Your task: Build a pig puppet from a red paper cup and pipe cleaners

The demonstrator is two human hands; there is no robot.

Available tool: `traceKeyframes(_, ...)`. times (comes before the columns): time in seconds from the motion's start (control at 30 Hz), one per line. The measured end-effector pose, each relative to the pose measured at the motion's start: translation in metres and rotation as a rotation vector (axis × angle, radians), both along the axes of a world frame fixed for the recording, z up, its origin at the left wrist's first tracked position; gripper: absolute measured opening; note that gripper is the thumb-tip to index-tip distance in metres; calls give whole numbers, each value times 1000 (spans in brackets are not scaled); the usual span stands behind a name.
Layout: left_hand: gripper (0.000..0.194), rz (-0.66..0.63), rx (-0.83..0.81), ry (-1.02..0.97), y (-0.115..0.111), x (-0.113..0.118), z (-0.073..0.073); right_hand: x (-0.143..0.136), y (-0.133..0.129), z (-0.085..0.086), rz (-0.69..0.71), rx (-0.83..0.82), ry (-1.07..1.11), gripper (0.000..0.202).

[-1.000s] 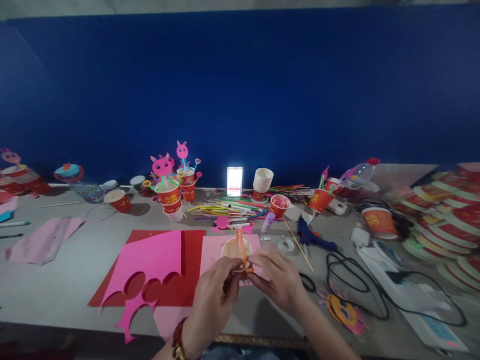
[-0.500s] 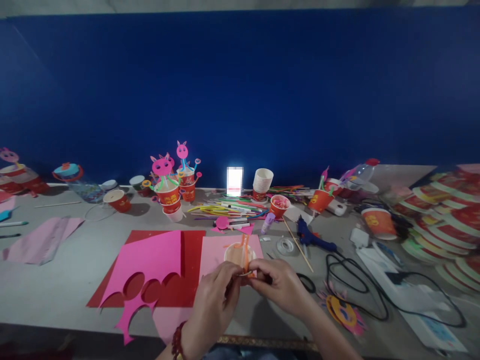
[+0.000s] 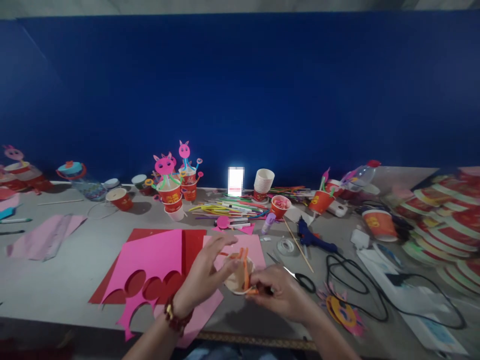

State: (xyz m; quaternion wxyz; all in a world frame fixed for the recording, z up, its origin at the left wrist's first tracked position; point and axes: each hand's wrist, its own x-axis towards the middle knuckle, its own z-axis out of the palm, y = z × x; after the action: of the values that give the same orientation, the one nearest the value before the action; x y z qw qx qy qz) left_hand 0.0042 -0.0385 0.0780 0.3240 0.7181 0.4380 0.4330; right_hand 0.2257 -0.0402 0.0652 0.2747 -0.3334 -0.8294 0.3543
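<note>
A paper cup (image 3: 234,284) with its pale inside showing is between my hands, over a light pink sheet (image 3: 257,244). Orange strips (image 3: 246,267) stand up from inside the cup, and short orange ends stick out at its sides. My left hand (image 3: 210,267), with a beaded bracelet on the wrist, is raised at the cup's left side, fingers apart and holding nothing. At the cup's right rim, my right hand (image 3: 275,290) has its fingers pinched on the orange strip end.
Bright pink cut paper (image 3: 157,255) lies on a red sheet (image 3: 195,245) at left. Scissors (image 3: 305,282), a blue glue gun (image 3: 315,237) and a black cable (image 3: 360,290) are at right. Behind stand decorated cups (image 3: 168,195) and pipe cleaners (image 3: 225,207).
My left hand has let go of the cup rim, opened and lifted to the left. The cup now tilts more toward me, and the scissors show more fully.
</note>
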Motion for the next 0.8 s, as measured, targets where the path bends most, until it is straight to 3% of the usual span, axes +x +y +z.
traceKeyframes(0.07, 22, -115, -121, -32, 9, 0, 4, 0, 0, -1, 18, 8, -28, 49)
traceKeyframes(0.17, 16, -189, -201, -127, 15, 6, 7, 1, 1, -3, 9, -26, -66, 48)
traceKeyframes(0.5, 9, -198, -162, -280, 12, 10, 5, 1, 5, -2, -24, 3, -113, 31)
traceKeyframes(0.8, 16, -203, -220, -292, 13, 10, 3, 2, 8, -4, -7, -29, -71, 44)
